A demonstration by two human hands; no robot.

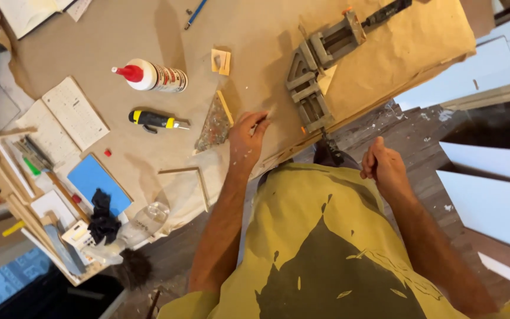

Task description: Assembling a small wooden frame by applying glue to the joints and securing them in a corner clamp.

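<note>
Left hand [248,137] rests on the paper-covered tabletop [255,35], its fingers pinched together on a thin stick-like tool [263,121], perhaps a pencil or small brush; its tip is too small to make out. That hand lies just left of the grey metal corner clamp [313,77], the fixed thing here, whose two arms meet at a right angle. A pale wooden piece [327,78] sits in the clamp's corner. Right hand [385,166] is off the tabletop's edge, below and right of the clamp, curled closed near the clamp's dark lower handle [330,150]; whether it grips anything I cannot tell.

Left of the clamp, near the left hand, lies a mottled triangular piece [213,125] with a wooden strip along one side. Farther left of the clamp lie a glue bottle with a red cap [150,75] and a black and yellow tool [153,120]. A loose L-shaped wooden strip [191,177] lies below them.

By my reading, the work is only partly along: one piece is seated in the clamp, and the strips and triangle remain unassembled.
</note>
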